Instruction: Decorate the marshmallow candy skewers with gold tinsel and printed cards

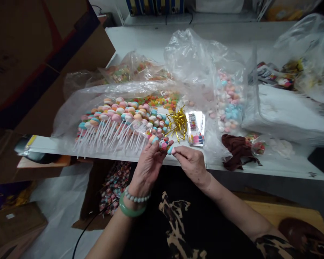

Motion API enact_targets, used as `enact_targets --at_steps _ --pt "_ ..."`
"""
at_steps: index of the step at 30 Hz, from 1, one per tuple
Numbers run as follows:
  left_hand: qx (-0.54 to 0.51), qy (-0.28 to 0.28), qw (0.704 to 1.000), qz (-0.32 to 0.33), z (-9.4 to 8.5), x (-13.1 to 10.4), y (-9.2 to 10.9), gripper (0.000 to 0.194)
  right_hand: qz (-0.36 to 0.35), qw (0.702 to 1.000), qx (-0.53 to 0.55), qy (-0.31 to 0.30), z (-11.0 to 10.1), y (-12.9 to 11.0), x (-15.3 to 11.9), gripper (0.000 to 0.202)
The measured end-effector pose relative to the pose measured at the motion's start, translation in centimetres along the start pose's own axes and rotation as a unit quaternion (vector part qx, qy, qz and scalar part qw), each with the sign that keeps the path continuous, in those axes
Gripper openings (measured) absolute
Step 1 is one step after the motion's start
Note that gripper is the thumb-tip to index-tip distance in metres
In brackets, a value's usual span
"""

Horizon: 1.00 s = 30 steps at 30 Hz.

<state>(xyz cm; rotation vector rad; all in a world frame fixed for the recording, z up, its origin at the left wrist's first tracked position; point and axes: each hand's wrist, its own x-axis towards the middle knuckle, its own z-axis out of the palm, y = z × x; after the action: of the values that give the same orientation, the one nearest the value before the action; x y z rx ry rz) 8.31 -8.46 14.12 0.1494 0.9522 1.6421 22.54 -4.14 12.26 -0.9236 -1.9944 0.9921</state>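
My left hand (150, 160), with a green bangle and a bead bracelet at the wrist, is closed on a small wrapped candy piece (163, 144) with coloured balls. Between the fingertips of my right hand (191, 162) is a blue and pink candy (171, 150), close beside the wrapped piece. Just left of my hands lie many striped candies on white sticks (116, 118). Gold twist ties (179, 122) form a loose pile beyond my fingers. To their right is a stack of printed cards (196, 128).
Clear bags of pastel candies (230, 104) and a stack of white bags (286, 111) lie on the right. Brown cloth (235, 151) rests near the front edge. A large cardboard box (37, 54) stands at left. Below the table is a box of wrapped candies (115, 189).
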Motion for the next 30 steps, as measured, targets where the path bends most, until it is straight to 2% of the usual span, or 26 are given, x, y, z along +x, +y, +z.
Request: enact_targets --at_steps 4,6,8,11,14,17,21,24,30 --pt "0.015 0.011 0.999 0.049 0.6 0.1 -0.6 0.029 -0.096 0.983 -0.158 -0.016 0.0 -0.4 -0.4 0.022" --pt "0.026 0.018 0.997 0.074 1.0 -0.3 -1.5 0.026 -0.106 0.978 -0.177 -0.010 0.2 -0.5 -0.6 0.023" --pt "0.033 0.027 0.996 0.076 1.3 -0.7 -2.6 0.023 -0.074 0.990 -0.120 0.006 0.6 -0.4 -0.7 0.022" --pt "0.031 0.027 0.999 0.035 1.3 -1.0 -3.4 0.022 0.030 0.999 0.027 0.029 1.0 -0.1 -0.6 0.018" --pt "0.029 0.014 0.999 -0.017 0.8 -0.8 -2.8 0.021 0.107 0.985 0.132 0.022 1.1 0.2 -0.4 0.015" --pt "0.018 0.006 1.000 -0.002 0.4 -0.4 -1.2 0.024 0.137 0.974 0.178 -0.010 0.8 0.4 0.0 0.013" --pt "-0.001 0.009 0.998 0.054 0.5 0.1 0.0 0.030 0.129 0.979 0.145 -0.062 0.4 0.0 0.3 0.013" --pt "-0.009 0.007 0.998 0.065 0.8 0.0 -0.3 0.027 0.124 0.988 0.074 -0.056 0.1 -0.3 0.4 0.016" --pt "0.027 0.011 0.997 0.069 1.2 -0.6 -1.6 0.023 0.207 0.977 0.031 -0.040 0.1 0.1 0.7 0.028"
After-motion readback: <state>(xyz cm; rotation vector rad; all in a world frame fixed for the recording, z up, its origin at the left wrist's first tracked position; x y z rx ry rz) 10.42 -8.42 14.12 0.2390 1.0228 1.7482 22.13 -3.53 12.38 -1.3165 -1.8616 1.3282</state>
